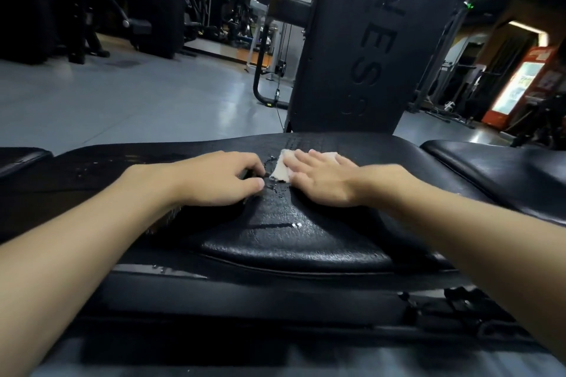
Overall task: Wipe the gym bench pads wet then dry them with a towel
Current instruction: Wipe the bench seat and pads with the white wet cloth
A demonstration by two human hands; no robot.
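Note:
The black seat pad [294, 239] of the gym bench lies in front of me, shiny, with water drops near its middle. My right hand [324, 180] lies flat with straight fingers and presses a small pale cloth [283, 170] onto the pad. My left hand [223, 177] rests on the pad just left of the cloth, its fingers curled and the thumb close to them. Something small and dark shows between thumb and fingers; I cannot make out whether it is held. The upright back pad [367, 49] with raised lettering rises behind the seat.
Another black pad [502, 171] lies to the right and a pad edge [21, 156] to the left. The bench's dark frame [275, 309] runs below the seat. Grey floor, a cable machine [281, 40] and a lit fridge [517, 86] stand beyond.

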